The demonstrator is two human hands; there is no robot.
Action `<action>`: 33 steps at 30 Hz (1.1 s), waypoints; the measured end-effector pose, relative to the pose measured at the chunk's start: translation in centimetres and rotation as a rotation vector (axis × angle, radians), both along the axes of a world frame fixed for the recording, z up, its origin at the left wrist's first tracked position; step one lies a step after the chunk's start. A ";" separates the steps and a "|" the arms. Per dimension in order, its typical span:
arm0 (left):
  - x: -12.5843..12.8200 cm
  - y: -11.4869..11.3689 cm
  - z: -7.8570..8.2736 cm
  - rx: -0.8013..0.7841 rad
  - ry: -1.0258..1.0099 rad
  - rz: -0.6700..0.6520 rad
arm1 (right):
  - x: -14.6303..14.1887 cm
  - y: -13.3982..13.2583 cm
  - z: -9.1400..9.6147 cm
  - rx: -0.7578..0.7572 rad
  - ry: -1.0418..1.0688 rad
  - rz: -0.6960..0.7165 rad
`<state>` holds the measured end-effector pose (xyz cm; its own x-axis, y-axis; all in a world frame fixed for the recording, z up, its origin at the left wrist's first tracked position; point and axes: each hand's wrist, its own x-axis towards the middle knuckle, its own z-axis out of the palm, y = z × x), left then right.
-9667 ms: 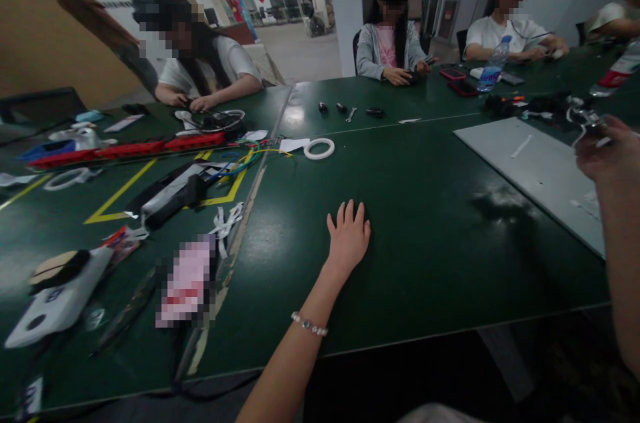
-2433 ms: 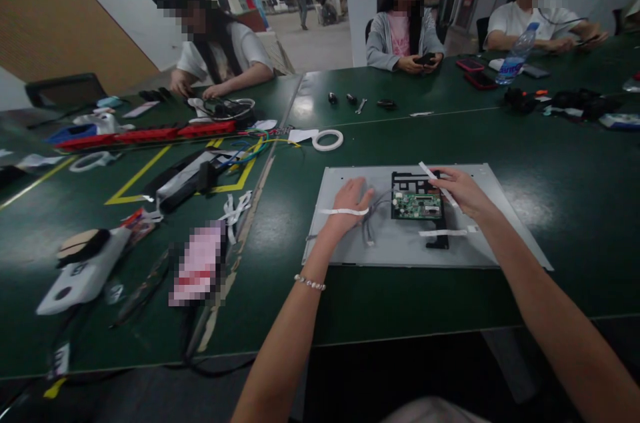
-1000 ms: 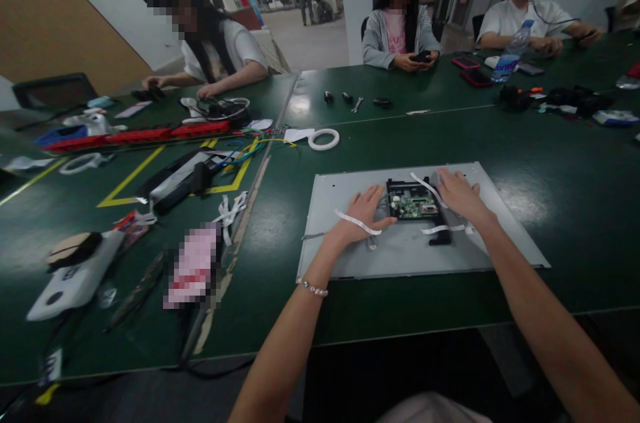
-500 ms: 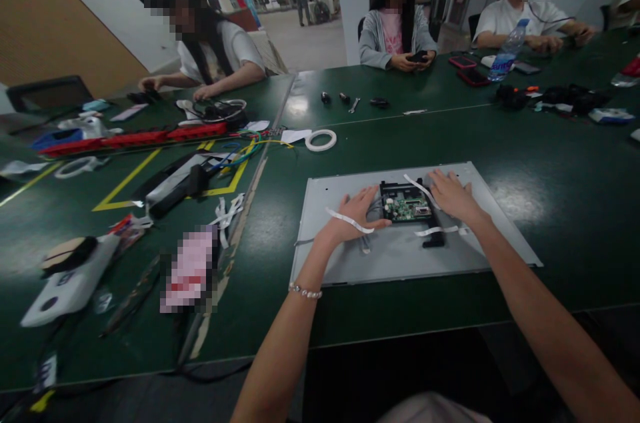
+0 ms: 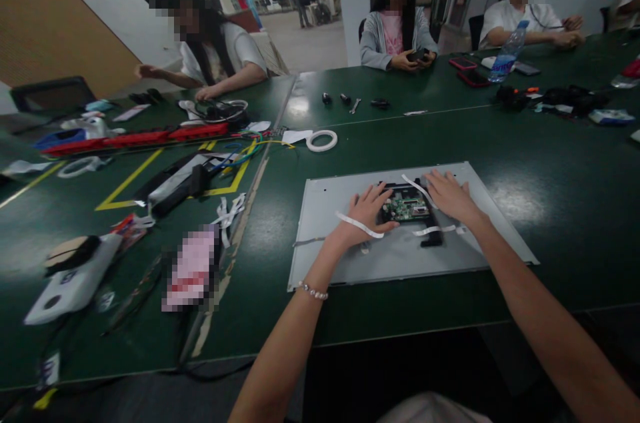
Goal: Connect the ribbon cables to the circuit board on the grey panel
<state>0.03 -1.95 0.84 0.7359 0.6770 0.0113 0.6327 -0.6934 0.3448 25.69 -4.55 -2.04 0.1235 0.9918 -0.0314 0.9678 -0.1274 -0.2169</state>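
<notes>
A flat grey panel [image 5: 400, 259] lies on the table in front of me. Near its middle sits a green circuit board [image 5: 407, 208] in a black frame. My left hand [image 5: 367, 209] rests over the board's left edge, fingers spread, with a white tape strip [image 5: 360, 225] lying across its wrist side. My right hand [image 5: 451, 197] lies on the panel to the right of the board, fingers stretched out. Beside its fingers a white strip [image 5: 416, 187] slants over the frame. Another strip [image 5: 434, 231] crosses the black bar [image 5: 433, 238] below the board.
A roll of white tape [image 5: 321, 141] lies beyond the panel. To the left are a red power strip [image 5: 135, 137], cables, a white object [image 5: 75, 283] and cut tape strips [image 5: 230, 216]. A wrench [image 5: 355, 106] and a water bottle [image 5: 509, 53] stand farther off. Several people sit opposite.
My left hand has slid right, onto the left part of the board, with the tape strip moving along. My right hand stays nearly in place. A person opposite on the left has raised a hand.
</notes>
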 end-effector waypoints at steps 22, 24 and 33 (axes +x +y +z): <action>0.3 -0.4 1.0 0.020 0.058 -0.011 | 0.6 0.8 0.3 0.181 0.217 0.074; 0.3 -0.5 1.1 0.026 0.062 -0.011 | 0.3 1.0 0.5 0.245 0.282 0.178; 0.4 -0.7 1.5 0.038 0.069 -0.013 | -2.0 0.6 0.7 0.202 0.126 0.275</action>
<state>0.39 -2.61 2.38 0.7446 0.6674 -0.0145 0.6449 -0.7135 0.2738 23.74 -3.91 -1.33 -0.1406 0.9753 0.1704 0.9240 0.1911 -0.3312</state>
